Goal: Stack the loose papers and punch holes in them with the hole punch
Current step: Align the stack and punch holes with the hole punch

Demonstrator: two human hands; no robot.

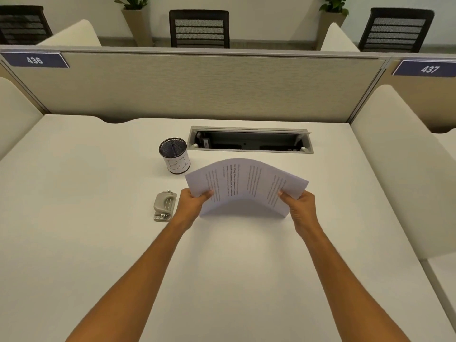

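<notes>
A stack of printed white papers [244, 186] is held above the white desk [98, 243], bowed upward in the middle, its near edge resting on or close to the desk. My left hand [191, 206] grips the left edge of the papers and my right hand [301, 206] grips the right edge. A small grey metal hole punch [164, 205] lies flat on the desk just left of my left hand, apart from it.
A black mesh pen cup [174, 155] with a white label stands behind the punch. An open cable tray [249, 142] is sunk into the desk at the back. A beige partition [197, 85] and white side dividers [394, 156] enclose the desk.
</notes>
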